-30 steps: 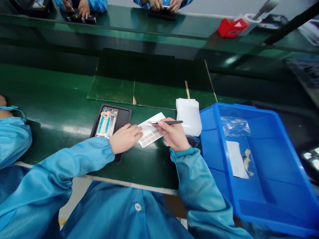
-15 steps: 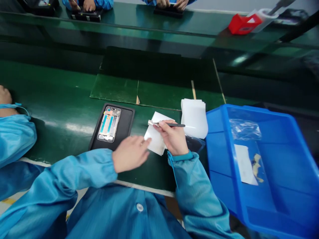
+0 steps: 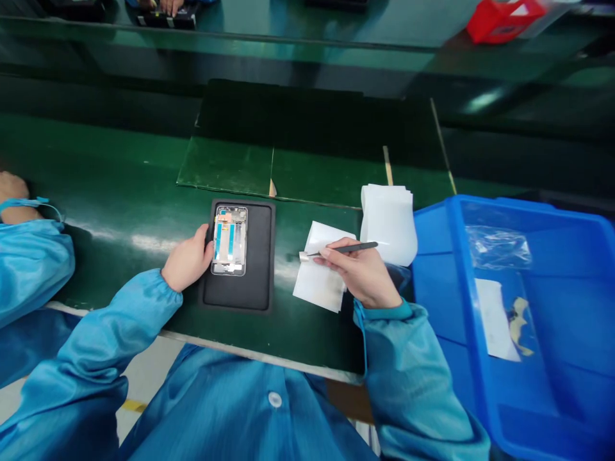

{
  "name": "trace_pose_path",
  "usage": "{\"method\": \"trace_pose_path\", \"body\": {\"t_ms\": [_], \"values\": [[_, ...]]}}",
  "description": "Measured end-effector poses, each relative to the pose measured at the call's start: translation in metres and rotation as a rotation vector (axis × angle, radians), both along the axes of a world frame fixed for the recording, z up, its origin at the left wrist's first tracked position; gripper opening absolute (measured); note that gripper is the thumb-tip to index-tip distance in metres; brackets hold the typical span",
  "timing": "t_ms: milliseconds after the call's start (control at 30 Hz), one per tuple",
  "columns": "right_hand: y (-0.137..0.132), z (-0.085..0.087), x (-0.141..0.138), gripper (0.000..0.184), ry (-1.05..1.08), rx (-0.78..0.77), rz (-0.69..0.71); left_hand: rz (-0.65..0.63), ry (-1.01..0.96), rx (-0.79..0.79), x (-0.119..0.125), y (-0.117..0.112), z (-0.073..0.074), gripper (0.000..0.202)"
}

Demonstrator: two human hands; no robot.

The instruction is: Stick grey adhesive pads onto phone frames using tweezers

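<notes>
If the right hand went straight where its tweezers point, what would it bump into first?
Probably the black tray, on its right edge. Height is hard to judge, though, so the right hand and tweezers might pass over.

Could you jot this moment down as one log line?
Left hand: at left edge of black tray; Right hand: holding tweezers, pale piece at tip; Phone frame: in tray; White sheet: beneath tweezers
</notes>
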State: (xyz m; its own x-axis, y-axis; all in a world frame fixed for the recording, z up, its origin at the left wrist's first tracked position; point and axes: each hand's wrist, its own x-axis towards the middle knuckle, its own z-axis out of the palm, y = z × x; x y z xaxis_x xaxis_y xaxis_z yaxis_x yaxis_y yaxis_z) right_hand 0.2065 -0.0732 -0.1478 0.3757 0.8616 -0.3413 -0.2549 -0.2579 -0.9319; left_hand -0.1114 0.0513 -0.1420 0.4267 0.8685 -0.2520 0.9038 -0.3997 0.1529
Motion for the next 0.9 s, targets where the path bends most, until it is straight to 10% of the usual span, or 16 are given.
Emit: {"method": "trace_pose_path", "body": {"t_ms": [400, 633, 900], "values": [[0.02, 0.003, -0.083, 0.029, -0.228, 0.075, 0.025, -0.131, -0.179, -0.108, 0.027, -0.056, -0.005, 0.058], [0.027, -0.008, -0.092, 0.023, -0.317, 0.048, -0.017, -0.328, -0.362, 0.2, 0.027, -0.033, -0.008, 0.035], [0.031, -0.009, -0.097, 0.026, -0.266, -0.015, -0.034, -0.428, -0.543, 0.158, 0.031, -0.016, -0.025, 0.028]]}}
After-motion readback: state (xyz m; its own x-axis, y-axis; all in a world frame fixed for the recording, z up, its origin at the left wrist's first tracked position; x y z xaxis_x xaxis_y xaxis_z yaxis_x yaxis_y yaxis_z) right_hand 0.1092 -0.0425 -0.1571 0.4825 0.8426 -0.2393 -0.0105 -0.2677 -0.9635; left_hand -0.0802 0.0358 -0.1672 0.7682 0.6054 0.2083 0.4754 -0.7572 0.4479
